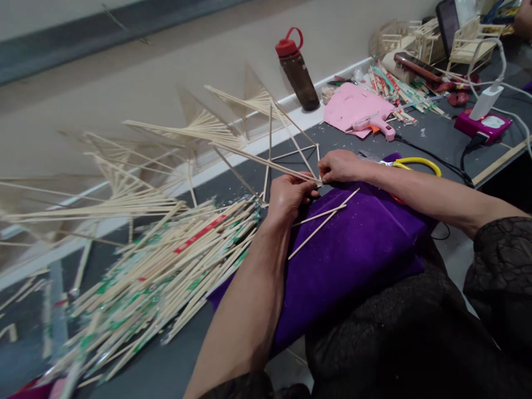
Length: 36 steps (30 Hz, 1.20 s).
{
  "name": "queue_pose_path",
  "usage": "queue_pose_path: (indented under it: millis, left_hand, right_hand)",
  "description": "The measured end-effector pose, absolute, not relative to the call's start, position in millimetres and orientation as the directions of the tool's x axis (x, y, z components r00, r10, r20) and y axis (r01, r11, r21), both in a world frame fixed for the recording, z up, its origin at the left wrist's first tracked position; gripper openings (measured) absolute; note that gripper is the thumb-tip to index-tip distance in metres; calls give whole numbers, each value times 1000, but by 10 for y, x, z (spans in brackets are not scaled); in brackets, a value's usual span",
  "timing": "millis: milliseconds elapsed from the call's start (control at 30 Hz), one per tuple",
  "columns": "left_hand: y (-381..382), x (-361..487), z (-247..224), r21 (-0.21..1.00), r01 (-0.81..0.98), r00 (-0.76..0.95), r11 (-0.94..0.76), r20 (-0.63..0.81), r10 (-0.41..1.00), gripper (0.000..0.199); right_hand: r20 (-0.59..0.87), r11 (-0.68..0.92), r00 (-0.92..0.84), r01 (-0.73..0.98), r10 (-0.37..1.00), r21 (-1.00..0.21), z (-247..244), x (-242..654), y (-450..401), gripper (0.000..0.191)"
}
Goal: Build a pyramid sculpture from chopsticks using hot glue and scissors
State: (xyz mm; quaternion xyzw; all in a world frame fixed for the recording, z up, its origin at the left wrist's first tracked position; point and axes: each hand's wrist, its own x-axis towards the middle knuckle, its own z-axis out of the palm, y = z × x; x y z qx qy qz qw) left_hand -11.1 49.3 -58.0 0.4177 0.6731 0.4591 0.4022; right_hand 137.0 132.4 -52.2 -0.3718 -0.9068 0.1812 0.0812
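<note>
A spiral model made of thin wooden sticks (224,133) stands on the grey table. My left hand (291,195) is closed round the near end of a long wooden stick (266,160) at the model's front corner. Right beside it, my right hand (339,166) pinches the same corner, where several stick ends meet; its fingertips partly hide the joint. Below my hands, a purple cloth (344,260) lies over the table edge and my lap, with two loose sticks (322,224) crossing on it.
Wrapped chopsticks (174,266) lie piled at left. A red-capped bottle (300,75) stands by the wall. A pink glue gun (380,124) rests by a pink sheet (353,102). Yellow-handled scissors (419,162) lie near my right forearm. A purple power block (484,124) with cables sits at right.
</note>
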Motion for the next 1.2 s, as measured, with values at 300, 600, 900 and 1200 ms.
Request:
queue_pose_path:
  millis: [300,600,900,1200]
  left_hand:
    - [497,-109,-583,955,179,-329,236,-168,929,20]
    - [506,-104,-578,953,179,-329,245,-177,928,21]
    - [505,-97,-571,951,187,-321,248,-179,930,18]
    - [482,-72,-560,950,198,-325,242,-169,931,18]
  right_hand:
    - [15,645,-694,661,720,-383,-490,1366,1293,24]
    - [26,642,-685,668,728,-377,-506,1357,1292,24]
    - [45,662,-698,656,715,-362,-522,1353,1303,23]
    - [34,658,-702,648,711,-384,-495,1359,1299,24]
